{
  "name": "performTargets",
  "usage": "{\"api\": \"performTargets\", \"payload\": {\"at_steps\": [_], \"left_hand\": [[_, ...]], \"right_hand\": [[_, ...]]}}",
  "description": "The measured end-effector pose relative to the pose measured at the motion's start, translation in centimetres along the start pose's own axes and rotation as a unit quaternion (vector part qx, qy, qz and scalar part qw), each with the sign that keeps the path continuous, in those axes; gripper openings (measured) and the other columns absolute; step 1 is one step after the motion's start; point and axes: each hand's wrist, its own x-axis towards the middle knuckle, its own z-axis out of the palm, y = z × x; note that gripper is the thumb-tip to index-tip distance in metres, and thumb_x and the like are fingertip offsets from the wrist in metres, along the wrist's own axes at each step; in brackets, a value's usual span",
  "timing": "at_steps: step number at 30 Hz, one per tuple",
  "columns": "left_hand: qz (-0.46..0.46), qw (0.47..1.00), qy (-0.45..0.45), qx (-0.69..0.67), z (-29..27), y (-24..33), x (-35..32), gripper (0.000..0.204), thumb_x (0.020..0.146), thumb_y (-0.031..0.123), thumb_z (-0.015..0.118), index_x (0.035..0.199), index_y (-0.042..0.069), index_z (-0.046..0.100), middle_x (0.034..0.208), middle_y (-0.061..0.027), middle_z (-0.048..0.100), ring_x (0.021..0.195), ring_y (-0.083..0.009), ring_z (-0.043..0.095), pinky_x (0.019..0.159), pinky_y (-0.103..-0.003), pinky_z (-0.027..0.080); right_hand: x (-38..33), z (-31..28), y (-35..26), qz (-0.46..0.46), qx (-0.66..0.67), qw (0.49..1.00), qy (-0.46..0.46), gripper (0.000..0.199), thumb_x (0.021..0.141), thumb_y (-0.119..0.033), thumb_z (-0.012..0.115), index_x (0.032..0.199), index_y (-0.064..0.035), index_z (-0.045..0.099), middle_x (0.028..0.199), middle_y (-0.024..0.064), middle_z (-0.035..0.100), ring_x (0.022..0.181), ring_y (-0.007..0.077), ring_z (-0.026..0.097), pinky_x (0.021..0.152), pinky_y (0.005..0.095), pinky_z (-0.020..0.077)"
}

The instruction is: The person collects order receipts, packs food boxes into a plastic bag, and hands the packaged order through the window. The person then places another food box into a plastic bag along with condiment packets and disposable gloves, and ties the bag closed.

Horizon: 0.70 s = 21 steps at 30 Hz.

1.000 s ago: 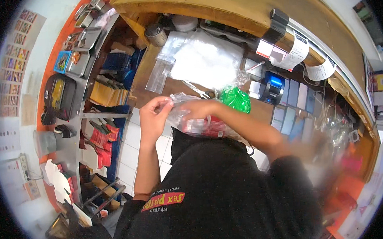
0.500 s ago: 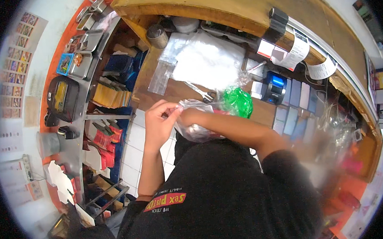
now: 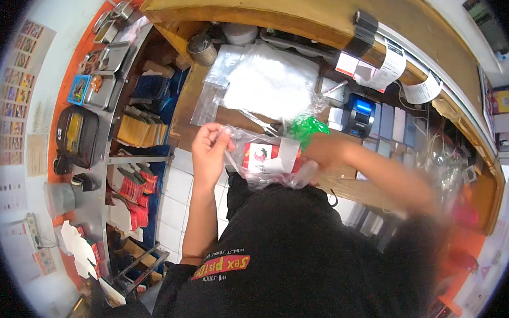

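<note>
My left hand pinches the upper left edge of a clear plastic bag held in front of my chest. Inside the bag lies a red and white box. My right hand grips the bag's right side; a green crumpled piece of plastic sits just above that hand, and I cannot tell whether the hand touches it. My black shirt fills the lower part of the view.
A wooden counter carries a stack of clear bags, scissors and a round tin. A blue and black receipt printer stands at the right. Shelves at the left hold yellow and red packets.
The bag has been spread wider between both hands, and the red and white box inside now shows. My right hand has shifted right and down a little.
</note>
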Motion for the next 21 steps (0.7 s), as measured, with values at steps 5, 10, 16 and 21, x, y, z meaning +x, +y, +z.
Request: {"api": "performTargets", "payload": {"at_steps": [5,10,16,21], "left_hand": [[-0.039,0.997,-0.060,0.001,0.4,0.9,0.5,0.019,0.092,0.007,0.064,0.107,0.003,0.053,0.085,-0.0042,0.065,0.077,-0.0093,0.062,0.065,-0.022,0.048],[-0.041,0.972,-0.231,-0.007,2.1,4.2,-2.7,0.035,0.090,0.002,0.065,0.121,0.002,0.050,0.099,-0.0083,0.068,0.093,-0.0130,0.062,0.082,-0.027,0.048],[0.167,0.886,-0.195,0.387,-2.0,3.2,-1.6,0.103,0.058,0.034,0.090,0.144,0.008,0.040,0.127,-0.0206,0.053,0.124,-0.0366,0.043,0.108,-0.046,0.033],[0.072,0.897,-0.292,0.323,-2.6,-10.2,1.1,0.085,0.059,0.044,0.088,0.129,0.007,0.056,0.134,-0.0236,0.045,0.134,-0.0417,0.026,0.110,-0.051,0.027]], "right_hand": [[-2.2,2.1,0.5,0.100,-0.078,0.991,-0.041,0.018,0.079,-0.019,0.068,0.095,-0.0156,0.071,0.096,0.0068,0.069,0.089,0.0280,0.065,0.096,0.0452,0.0338],[-1.9,0.7,-3.8,-0.070,0.093,0.913,0.392,0.028,0.075,0.005,0.060,0.093,-0.0137,0.070,0.105,0.0027,0.062,0.110,0.0229,0.055,0.104,0.0458,0.0279],[-0.7,8.0,1.6,-0.104,0.354,0.748,0.551,0.074,0.071,-0.016,0.077,0.137,-0.0090,0.044,0.137,0.0158,0.045,0.130,0.0308,0.042,0.114,0.0446,0.0224],[5.1,14.6,3.3,0.030,0.305,0.848,0.432,0.140,0.055,-0.054,0.089,0.151,0.0021,0.005,0.155,0.0261,0.018,0.144,0.0393,0.019,0.118,0.0516,0.0136]]}}
